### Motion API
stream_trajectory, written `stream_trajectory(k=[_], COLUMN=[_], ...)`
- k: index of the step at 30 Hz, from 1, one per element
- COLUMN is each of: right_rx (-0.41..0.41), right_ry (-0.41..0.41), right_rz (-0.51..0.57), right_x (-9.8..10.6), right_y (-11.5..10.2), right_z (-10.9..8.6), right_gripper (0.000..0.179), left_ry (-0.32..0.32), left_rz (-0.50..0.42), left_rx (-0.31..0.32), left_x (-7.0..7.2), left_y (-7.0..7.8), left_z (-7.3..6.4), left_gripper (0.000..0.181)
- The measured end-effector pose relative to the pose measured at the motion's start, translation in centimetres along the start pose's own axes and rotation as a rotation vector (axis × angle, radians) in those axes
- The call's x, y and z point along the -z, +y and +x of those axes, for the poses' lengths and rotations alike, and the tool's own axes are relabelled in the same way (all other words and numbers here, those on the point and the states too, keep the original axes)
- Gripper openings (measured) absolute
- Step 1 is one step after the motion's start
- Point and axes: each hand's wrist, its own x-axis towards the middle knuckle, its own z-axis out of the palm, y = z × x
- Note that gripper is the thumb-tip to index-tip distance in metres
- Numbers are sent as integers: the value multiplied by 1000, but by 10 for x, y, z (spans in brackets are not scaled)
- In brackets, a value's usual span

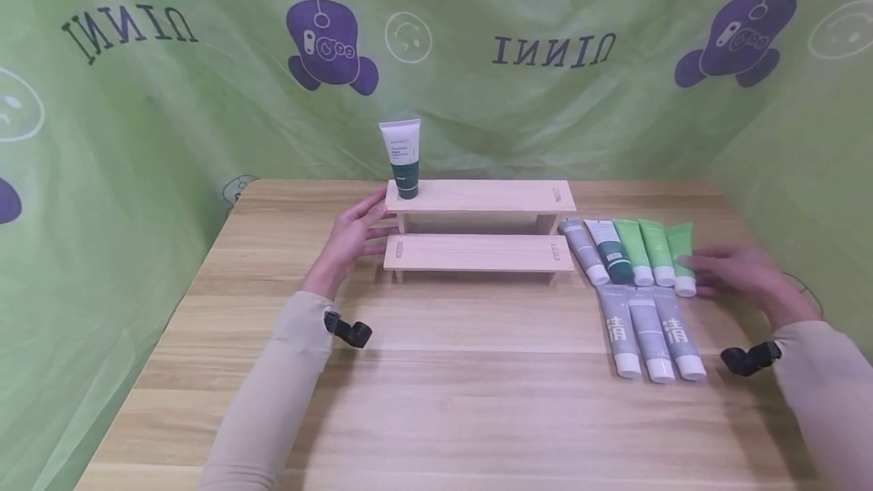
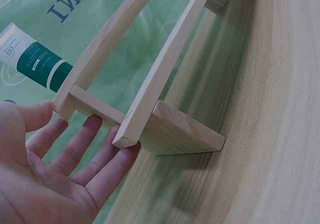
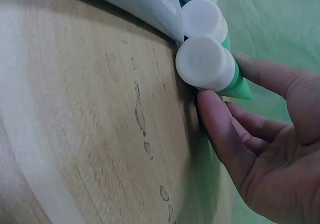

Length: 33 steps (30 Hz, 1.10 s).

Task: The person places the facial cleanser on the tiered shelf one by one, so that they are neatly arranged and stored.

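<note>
At the left end of a two-tier wooden rack, my left hand touches the wood with extended fingers. In the left wrist view its fingertips meet the ends of both boards. A white and dark green tube stands cap down on the upper board's left end. My right hand pinches the rightmost green tube in the back row between thumb and fingers. The right wrist view shows this tube's white cap close over the table, with the thumb on its side.
Left of the pinched tube lie two more green tubes, a white and dark green tube and a grey tube. Three grey tubes lie in front of them on the wooden table. Green printed cloth hangs behind.
</note>
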Motion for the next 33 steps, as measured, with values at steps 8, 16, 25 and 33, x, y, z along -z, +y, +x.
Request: stream_trajectory(k=[8,16,25,33], right_rx=[-13,3,38,100], right_ry=[-4,10,14,10], right_rz=[17,-9,-23,-2], right_x=[1,0,-1,2], right_y=[0,-1,6,3], right_z=[-4,-6,-13,-23], right_gripper=[79,72,68,62], left_ry=[3,12,-2,-1], left_rz=[0,12,13,21], left_rx=[2,2,1,-3], left_x=[-1,0,0,1], left_y=[0,0,1,1], left_z=[0,0,0,-1], left_gripper=[47,48,48,49])
